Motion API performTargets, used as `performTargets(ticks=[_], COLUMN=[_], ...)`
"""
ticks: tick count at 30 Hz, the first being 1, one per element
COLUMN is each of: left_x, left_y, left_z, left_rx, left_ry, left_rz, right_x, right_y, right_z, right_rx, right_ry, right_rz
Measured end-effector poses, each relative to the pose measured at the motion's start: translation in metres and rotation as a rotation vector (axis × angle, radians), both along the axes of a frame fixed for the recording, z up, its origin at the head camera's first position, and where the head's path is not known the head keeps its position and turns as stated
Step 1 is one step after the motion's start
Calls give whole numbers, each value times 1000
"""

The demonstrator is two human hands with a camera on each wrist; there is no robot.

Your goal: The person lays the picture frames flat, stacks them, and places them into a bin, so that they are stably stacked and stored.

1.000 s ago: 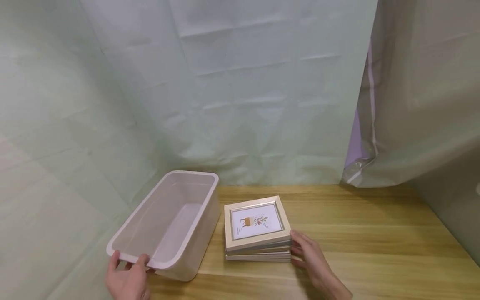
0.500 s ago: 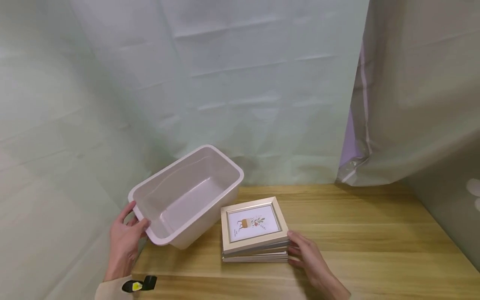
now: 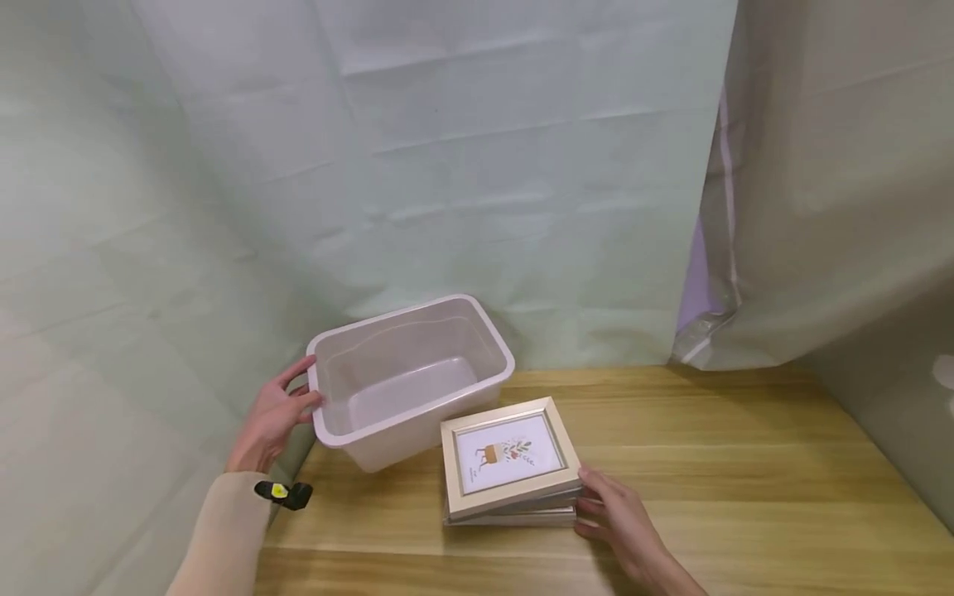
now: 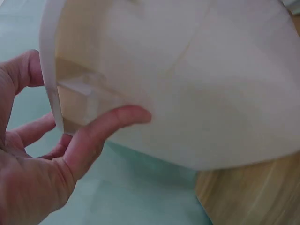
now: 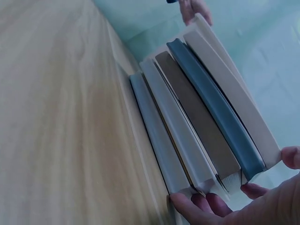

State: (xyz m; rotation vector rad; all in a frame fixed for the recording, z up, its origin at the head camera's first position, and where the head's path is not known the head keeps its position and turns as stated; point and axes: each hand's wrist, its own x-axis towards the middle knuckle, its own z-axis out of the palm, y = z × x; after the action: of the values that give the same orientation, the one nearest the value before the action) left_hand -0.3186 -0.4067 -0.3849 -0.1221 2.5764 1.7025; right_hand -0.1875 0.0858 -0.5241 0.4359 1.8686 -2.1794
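Observation:
My left hand [image 3: 272, 420] grips the left end of a pale, empty plastic bin [image 3: 406, 447], fingers at its rim. In the left wrist view, one digit lies under the rim along the outer wall. Right of the bin, close to its front wall, lies a stack of picture frames, topped by a light wood one [image 3: 510, 455] with a deer-and-leaves print. My right hand [image 3: 619, 521] touches the stack's right side, its fingers spread up its height. The right wrist view shows the layered edges, including a blue frame [image 5: 215, 112] and a brown one [image 5: 197, 112].
The wooden table [image 3: 708, 480] runs to the right of the stack. Pale green sheeting [image 3: 462, 165] hangs behind and to the left, and a grey curtain [image 3: 842, 182] hangs at the right. A black strap with a yellow mark [image 3: 283, 493] sits on the left wrist.
My left hand has swung the bin clockwise and to the right, moving forward with it. The upper frames have turned slightly on the stack. The right hand has stayed at the stack's side.

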Motion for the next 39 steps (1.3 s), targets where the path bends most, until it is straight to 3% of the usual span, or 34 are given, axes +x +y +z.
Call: performTargets(ticks=[9,16,24,29,36,39], left_x=[-21,-36,-61,-75,-91,-93], left_y=[1,2,25,53,118,136], left_z=[-18,-23,-28,-29,-35,-36], left_rx=[33,59,39,19,109,120], left_ry=[-22,-35,-67,-96,-106,-94], left_rz=[-110,-162,-241,-301,-370,-373], right_x=[14,16,23,30,33,32], right_y=[1,3,19,22,11,6], right_z=[1,0,-1,-2,-1,-1], right_rx=[5,16,47,54,38,37], right_ry=[-2,-10,-25,-54,-62,-56], right_rz=[-25,-36,-69,-107,-117,-107])
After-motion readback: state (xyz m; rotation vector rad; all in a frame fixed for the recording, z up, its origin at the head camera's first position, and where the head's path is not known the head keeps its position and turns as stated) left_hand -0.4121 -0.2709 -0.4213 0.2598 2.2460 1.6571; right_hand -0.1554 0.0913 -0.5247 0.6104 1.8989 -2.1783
